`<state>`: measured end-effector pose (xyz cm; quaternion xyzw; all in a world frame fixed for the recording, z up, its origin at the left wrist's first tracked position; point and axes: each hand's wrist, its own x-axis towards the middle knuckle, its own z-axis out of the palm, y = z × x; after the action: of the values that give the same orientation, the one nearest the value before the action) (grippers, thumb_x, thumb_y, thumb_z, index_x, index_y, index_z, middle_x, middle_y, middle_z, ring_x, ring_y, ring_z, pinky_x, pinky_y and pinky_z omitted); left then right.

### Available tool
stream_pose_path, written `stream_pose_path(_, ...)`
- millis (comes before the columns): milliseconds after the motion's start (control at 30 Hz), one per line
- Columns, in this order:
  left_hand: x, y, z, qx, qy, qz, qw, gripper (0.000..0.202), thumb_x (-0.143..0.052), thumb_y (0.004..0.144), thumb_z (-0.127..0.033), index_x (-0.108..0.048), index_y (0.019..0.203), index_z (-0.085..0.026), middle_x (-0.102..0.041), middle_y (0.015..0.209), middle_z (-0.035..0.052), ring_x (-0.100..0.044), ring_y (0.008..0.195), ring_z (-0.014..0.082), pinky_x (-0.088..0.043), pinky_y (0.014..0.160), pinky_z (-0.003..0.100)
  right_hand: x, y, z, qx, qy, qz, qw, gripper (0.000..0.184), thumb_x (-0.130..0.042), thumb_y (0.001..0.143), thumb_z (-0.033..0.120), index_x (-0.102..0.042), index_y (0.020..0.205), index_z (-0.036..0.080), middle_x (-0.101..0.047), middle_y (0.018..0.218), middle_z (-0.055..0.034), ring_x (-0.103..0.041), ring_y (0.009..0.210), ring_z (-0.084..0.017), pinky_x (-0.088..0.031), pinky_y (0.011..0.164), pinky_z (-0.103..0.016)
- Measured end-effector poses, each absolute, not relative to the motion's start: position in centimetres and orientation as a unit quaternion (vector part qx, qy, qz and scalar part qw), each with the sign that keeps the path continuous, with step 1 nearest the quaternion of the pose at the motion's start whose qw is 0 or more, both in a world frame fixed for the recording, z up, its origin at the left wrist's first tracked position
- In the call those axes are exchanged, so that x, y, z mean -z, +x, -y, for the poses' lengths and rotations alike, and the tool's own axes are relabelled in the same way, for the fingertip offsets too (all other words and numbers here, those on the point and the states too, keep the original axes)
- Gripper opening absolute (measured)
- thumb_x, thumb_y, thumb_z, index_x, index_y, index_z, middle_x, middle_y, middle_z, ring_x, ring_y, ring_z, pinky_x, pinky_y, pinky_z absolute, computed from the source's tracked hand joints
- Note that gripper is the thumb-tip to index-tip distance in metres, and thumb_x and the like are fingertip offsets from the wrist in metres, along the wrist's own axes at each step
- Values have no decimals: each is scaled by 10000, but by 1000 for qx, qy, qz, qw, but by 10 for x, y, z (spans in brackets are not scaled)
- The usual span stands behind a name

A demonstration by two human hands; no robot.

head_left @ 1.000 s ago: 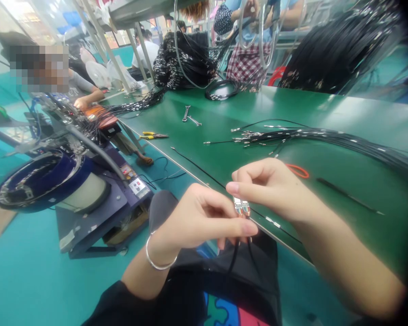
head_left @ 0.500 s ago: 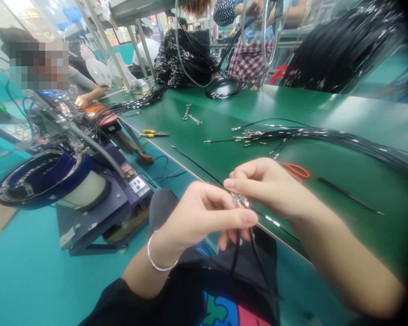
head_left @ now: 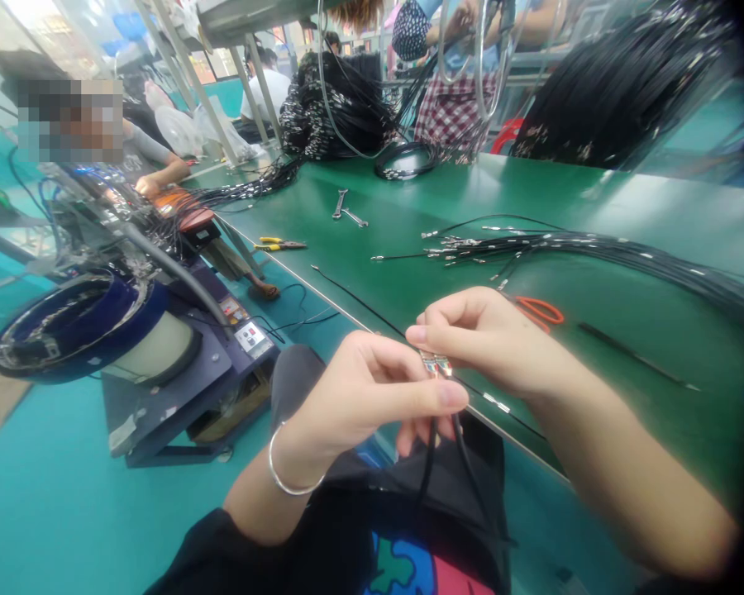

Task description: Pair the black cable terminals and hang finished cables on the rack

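The left hand [head_left: 384,392] has its fingers clamped on two black cables [head_left: 462,463] just below their ends, while the right hand [head_left: 477,339] pinches the tops of the metal connectors [head_left: 436,364], which sit side by side between the hands over the worktop [head_left: 632,198] edge. The right fingers hide the connector tips.

A loose thin cable [head_left: 356,302] runs along that edge and passes behind the hands. Near the right hand lie an orange loop [head_left: 541,310] and a dark pen-like tool [head_left: 637,357]; beyond them stretches a cable bundle [head_left: 564,242]. Farther off are two wrenches [head_left: 341,204], pliers [head_left: 280,245] and a round cable coil [head_left: 406,163]. A machine with a blue bowl [head_left: 99,326] stands to the left, a co-worker [head_left: 155,157] behind it.

The connectors are shiny and boxy, the held cables smooth and gently bent. The worktop is flat, glossy green; the pliers have yellow handles, the wrenches bright steel.
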<state>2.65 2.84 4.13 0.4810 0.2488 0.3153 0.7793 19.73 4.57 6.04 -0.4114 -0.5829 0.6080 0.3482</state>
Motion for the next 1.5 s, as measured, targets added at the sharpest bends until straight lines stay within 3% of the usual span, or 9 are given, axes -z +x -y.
stream_pose_path(267,-36,24,-27,-345,572,-280,689,212,-871,668,-289,-730,649,-131,-710,648,53,-554,420,78,-450,395,174,-64,199,-42,-592,-399,589,379,558,-829,684,436,-403,451,160,-405,466,34,-394,467,-71,-284,448,-226)
stream_pose_path(433,-33,21,-27,-375,636,-254,626,113,-840,712,-212,-756,664,-155,-696,619,31,-600,525,106,-533,584,232,-64,198,-38,-587,-385,594,394,550,-836,679,432,-417,447,162,-408,476,34,-370,465,-67,-264,444,-234)
stream_pose_path(567,-34,21,-27,-383,646,-237,616,82,-835,719,-192,-766,690,-156,-710,667,40,-625,609,135,-537,622,255,-65,197,-36,-586,-389,592,393,555,-840,669,439,-413,445,165,-403,472,34,-358,460,-66,-254,441,-238)
stream_pose_path(833,-35,20,-27,-368,662,-257,600,159,-844,714,-293,-768,683,-158,-723,696,67,-648,633,164,-512,586,259,-66,198,-36,-576,-395,600,390,575,-830,661,496,-408,445,170,-407,471,32,-359,460,-68,-264,435,-235)
stream_pose_path(1067,-33,22,-26,-391,649,-234,609,125,-840,717,-238,-758,669,-157,-714,682,52,-631,616,146,-505,584,250,-63,198,-36,-569,-389,601,404,578,-833,678,473,-406,446,160,-446,478,21,-392,463,-67,-277,445,-226)
stream_pose_path(1167,-32,20,-29,-393,646,-254,603,138,-840,717,-246,-753,664,-154,-701,654,44,-593,539,116,-465,507,220,-63,200,-36,-552,-394,622,391,520,-728,774,571,-534,541,148,-463,470,21,-397,441,-64,-273,427,-210)
stream_pose_path(1300,-34,13,-38,-445,638,-322,540,182,-809,757,-271,-730,636,-160,-673,610,23,-544,471,86,-417,427,191,-64,205,-25,-585,-393,662,255,506,-527,906,623,-655,893,133,-656,685,-27,-481,439,-66,-345,420,-188)
stream_pose_path(1400,-41,7,-55,-475,635,-334,510,204,-778,787,-292,-730,636,-164,-669,603,26,-552,472,93,-414,405,188,-60,216,-5,-609,-387,678,141,431,-590,901,545,-687,878,125,-683,731,-43,-522,507,-74,-372,458,-178)
stream_pose_path(1500,-51,-3,-85,-478,638,-326,508,157,-804,745,-297,-741,665,-177,-670,610,30,-585,510,118,-423,399,199,-51,254,27,-551,-480,639,240,405,-558,937,494,-724,819,143,-608,552,-21,-497,491,-84,-353,458,-184)
